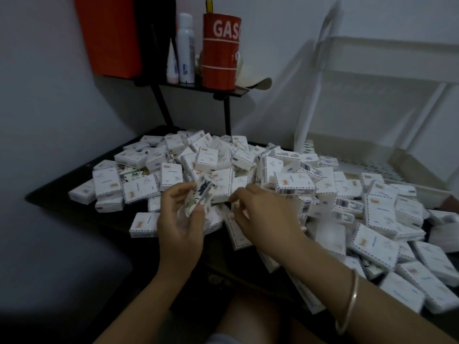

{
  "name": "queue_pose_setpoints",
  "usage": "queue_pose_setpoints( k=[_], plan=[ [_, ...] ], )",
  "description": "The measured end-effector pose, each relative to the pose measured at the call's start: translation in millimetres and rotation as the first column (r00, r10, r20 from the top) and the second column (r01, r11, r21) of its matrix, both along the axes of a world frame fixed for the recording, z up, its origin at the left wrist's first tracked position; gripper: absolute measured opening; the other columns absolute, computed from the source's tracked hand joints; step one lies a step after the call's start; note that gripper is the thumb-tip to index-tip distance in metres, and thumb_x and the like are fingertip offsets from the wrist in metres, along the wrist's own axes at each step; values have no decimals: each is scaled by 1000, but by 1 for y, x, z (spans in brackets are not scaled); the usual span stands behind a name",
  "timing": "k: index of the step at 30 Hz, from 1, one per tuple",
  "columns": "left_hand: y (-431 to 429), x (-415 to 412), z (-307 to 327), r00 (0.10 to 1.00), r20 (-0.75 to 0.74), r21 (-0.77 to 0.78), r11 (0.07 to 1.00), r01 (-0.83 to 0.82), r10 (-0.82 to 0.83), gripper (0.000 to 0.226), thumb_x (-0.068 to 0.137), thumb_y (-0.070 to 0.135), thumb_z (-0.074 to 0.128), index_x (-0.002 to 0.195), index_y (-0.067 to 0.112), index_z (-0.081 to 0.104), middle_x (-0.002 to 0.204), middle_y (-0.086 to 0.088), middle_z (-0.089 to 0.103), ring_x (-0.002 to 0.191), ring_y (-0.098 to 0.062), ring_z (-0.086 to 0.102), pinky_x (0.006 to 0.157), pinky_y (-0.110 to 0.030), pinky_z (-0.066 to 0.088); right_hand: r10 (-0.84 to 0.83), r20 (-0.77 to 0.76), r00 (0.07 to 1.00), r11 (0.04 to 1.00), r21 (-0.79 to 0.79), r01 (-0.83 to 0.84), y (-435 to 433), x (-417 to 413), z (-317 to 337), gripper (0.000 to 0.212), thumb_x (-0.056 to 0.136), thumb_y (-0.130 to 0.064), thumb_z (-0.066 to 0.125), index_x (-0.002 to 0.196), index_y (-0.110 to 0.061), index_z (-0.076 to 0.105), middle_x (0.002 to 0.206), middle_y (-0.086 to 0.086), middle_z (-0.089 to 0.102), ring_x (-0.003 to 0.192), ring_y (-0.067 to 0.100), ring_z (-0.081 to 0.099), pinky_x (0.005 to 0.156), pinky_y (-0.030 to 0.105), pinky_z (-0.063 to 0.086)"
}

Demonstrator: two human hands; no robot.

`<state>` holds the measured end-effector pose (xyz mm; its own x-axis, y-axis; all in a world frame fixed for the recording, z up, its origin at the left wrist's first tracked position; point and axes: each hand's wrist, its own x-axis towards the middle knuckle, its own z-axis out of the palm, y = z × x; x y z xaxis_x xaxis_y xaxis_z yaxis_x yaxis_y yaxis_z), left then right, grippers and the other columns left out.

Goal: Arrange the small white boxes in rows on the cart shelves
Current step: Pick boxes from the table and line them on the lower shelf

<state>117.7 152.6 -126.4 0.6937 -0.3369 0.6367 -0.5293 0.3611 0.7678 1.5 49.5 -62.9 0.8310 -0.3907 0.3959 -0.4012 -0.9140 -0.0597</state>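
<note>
A big loose pile of small white boxes (223, 165) covers most of the black table (82, 219). It reaches to the table's right side, just beside the white cart (372, 60). The left hand (177, 227) pinches one printed small box (198, 198) between thumb and fingers and holds it tilted above the front of the pile. The right hand (265, 214) is close beside it, not touching it, with its fingers bent down into the boxes; I cannot tell if it holds one. A metal bangle (349, 299) is on the right wrist. A bare dark strip of table stays free along the left edge and the near corner. The cart's perforated lower shelf (367, 167) is mostly open, with a few boxes in a row (308, 146) at its left end. Behind the pile, a black wall shelf (198, 86) carries a red can (219, 50) and a white spray bottle (185, 48).
</note>
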Motion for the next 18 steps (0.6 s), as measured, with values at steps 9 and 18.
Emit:
queue_pose_setpoints(
  k=[9, 18],
  plan=[
    [10, 77, 13, 958, -120, -51, 962, -269, 262, 40, 89, 6, 61, 123, 21, 45, 120, 9, 55, 113, 1, 54, 93, -9, 42, 147, -80, 986, 976, -152, -158, -39, 156, 41, 32, 92, -19, 52, 123, -21, 61, 129, 4, 52, 122, 25, 42, 90, 33, 37],
    [-2, 124, 18, 929, -92, 39, 933, -357, 359, 45, 87, 1, 62, 128, 12, 45, 124, -3, 55, 113, -6, 55, 90, -8, 44, 161, -428, 889, 974, -78, -214, -70, 269, 30, 34, 87, -34, 60, 115, -16, 62, 122, 10, 59, 112, 28, 52, 84, 30, 39]
  ],
)
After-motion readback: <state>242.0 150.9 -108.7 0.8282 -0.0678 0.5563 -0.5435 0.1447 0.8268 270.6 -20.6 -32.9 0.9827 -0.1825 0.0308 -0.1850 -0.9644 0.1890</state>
